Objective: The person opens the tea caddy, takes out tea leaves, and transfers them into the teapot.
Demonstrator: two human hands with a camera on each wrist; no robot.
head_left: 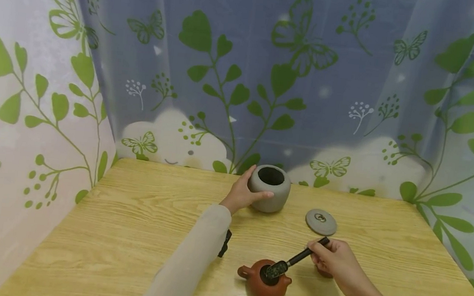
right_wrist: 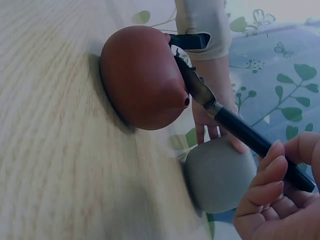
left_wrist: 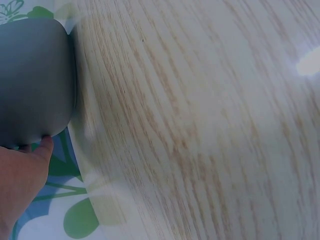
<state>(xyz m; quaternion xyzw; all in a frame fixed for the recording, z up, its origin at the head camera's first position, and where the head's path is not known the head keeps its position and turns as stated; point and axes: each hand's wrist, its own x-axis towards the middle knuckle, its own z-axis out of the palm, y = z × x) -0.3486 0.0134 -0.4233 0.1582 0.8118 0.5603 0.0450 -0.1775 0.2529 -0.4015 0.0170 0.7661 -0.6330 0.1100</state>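
My left hand (head_left: pixel 245 192) grips the side of a grey, round-bellied tea jar (head_left: pixel 272 202), thumb across its front. The jar stands upright without its lid, its inside dark. My right hand (head_left: pixel 338 265) pinches the black handle of a tea scoop (head_left: pixel 301 256), which slants down to the left. Dark tea leaves (head_left: pixel 279 268) lie in the scoop's head, over the mouth of a reddish-brown clay teapot (head_left: pixel 267 289). In the right wrist view the scoop's metal head (right_wrist: pixel 200 92) reaches across the teapot's opening above the spout. What the teapot contains is hidden.
A grey round lid (head_left: pixel 321 223) with a ring on top lies right of the jar. Partly hidden behind my right hand is a small reddish-brown object (head_left: pixel 325 272). The wooden table (head_left: pixel 140 233) meets a printed curtain (head_left: pixel 243 73) at the back.
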